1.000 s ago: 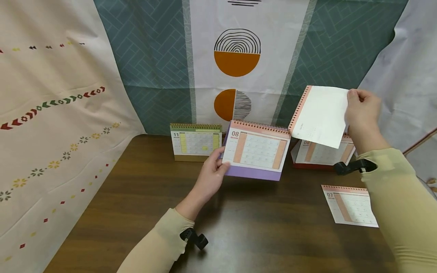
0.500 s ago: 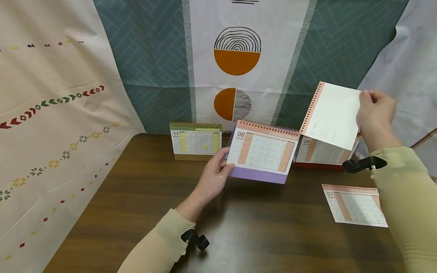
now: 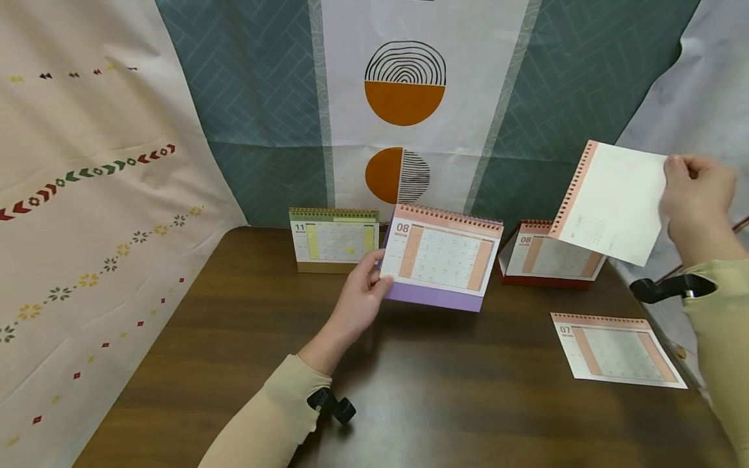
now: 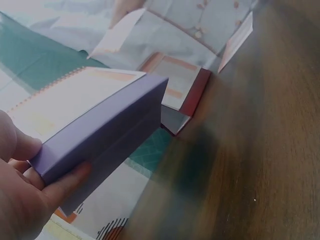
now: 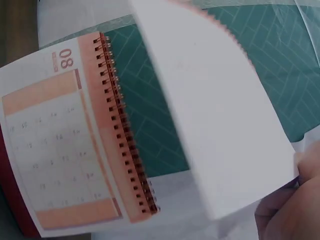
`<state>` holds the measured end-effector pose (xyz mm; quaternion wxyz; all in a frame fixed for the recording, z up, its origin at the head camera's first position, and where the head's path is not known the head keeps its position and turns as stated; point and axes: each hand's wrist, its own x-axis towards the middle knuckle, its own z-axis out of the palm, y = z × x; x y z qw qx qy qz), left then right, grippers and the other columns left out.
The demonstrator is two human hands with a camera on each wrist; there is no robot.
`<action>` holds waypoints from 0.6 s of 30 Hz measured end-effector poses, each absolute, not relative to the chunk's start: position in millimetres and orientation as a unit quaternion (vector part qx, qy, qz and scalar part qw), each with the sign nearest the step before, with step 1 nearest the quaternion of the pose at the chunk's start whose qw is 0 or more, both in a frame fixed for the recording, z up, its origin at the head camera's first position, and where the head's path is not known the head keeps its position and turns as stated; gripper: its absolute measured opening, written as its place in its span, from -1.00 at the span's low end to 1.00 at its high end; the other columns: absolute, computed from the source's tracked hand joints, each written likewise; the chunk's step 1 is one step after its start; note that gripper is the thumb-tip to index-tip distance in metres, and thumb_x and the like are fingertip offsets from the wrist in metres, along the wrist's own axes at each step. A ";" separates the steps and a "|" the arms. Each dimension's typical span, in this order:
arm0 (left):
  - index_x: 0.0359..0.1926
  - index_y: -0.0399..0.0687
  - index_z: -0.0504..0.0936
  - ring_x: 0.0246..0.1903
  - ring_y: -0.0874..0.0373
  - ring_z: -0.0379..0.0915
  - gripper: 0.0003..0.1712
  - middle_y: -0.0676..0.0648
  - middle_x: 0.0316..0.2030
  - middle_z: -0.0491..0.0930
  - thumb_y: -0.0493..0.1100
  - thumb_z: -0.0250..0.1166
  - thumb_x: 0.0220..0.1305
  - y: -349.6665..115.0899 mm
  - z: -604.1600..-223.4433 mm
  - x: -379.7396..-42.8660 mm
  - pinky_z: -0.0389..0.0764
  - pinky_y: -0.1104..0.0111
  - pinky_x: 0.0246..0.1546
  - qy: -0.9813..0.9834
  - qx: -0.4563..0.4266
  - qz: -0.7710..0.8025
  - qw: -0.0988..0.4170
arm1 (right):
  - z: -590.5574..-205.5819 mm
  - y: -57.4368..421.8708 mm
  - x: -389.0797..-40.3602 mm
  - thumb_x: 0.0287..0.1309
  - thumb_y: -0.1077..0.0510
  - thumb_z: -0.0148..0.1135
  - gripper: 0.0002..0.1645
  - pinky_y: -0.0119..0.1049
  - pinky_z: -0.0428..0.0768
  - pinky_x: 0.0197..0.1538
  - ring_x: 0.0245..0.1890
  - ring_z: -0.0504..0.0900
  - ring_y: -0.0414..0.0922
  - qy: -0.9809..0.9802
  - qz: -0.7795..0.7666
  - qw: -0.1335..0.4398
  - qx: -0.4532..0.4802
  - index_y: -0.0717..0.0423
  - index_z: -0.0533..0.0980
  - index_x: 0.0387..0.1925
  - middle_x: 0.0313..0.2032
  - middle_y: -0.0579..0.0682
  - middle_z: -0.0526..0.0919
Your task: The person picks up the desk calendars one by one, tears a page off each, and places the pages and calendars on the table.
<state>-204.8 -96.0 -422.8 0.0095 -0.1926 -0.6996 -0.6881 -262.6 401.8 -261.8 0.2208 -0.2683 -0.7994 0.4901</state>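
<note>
My left hand [image 3: 359, 296] grips the lower left corner of a purple-based desk calendar [image 3: 441, 253] showing page 08, held up over the table and tilted. In the left wrist view the thumb lies on the front of the purple base [image 4: 105, 125], with fingers behind it. At the right, my right hand [image 3: 699, 198] pinches the edge of a loose calendar page [image 3: 614, 201], its mostly white back facing me and its punched salmon strip at the left. The page is apart from the purple calendar and overlaps the red-based calendar [image 3: 526, 257] in the head view.
A green-topped calendar [image 3: 335, 240] showing 11 stands at the back of the wooden table [image 3: 263, 364]. Another loose page [image 3: 620, 351], marked 07, lies flat near the table's right edge. Patterned curtains [image 3: 257, 104] hang behind and at the sides.
The loose page has come away from the purple calendar's binding and moved right with my right hand. The purple calendar swung slightly right, then back left.
</note>
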 end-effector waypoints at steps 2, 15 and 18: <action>0.52 -0.23 0.41 0.02 0.02 0.70 -0.48 -0.31 0.23 0.72 -0.47 0.10 0.64 -96.0 -424.1 -204.6 0.60 0.32 -0.03 -0.697 -0.189 -0.692 0.008 | -266.6 407.8 -261.6 0.70 -0.27 -0.06 -0.40 -0.65 0.43 -0.32 -0.16 0.42 -0.40 -0.821 0.467 0.212 -0.252 -0.26 0.44 0.58 -0.08 -0.44 0.41; 0.53 -0.18 0.41 0.10 -0.02 0.73 -0.47 -0.27 0.24 0.72 -0.45 0.11 0.65 -96.5 -426.0 -206.5 0.60 0.27 0.10 -0.696 -0.169 -0.698 0.009 | -295.7 440.7 -235.5 0.76 -0.19 -0.13 -0.20 -0.43 0.54 -0.40 -0.41 0.49 -0.28 -0.906 0.376 0.163 -0.107 0.35 0.27 0.61 -0.29 -0.47 0.47; 0.54 -0.18 0.41 0.10 -0.03 0.73 -0.46 -0.27 0.22 0.74 -0.45 0.11 0.65 -95.7 -426.2 -205.8 0.60 0.26 0.11 -0.696 -0.163 -0.699 0.010 | -298.9 446.3 -229.1 0.79 -0.11 -0.13 -0.24 -0.42 0.56 -0.42 -0.47 0.52 -0.27 -0.919 0.354 0.156 -0.079 0.47 0.25 0.56 -0.40 -0.57 0.44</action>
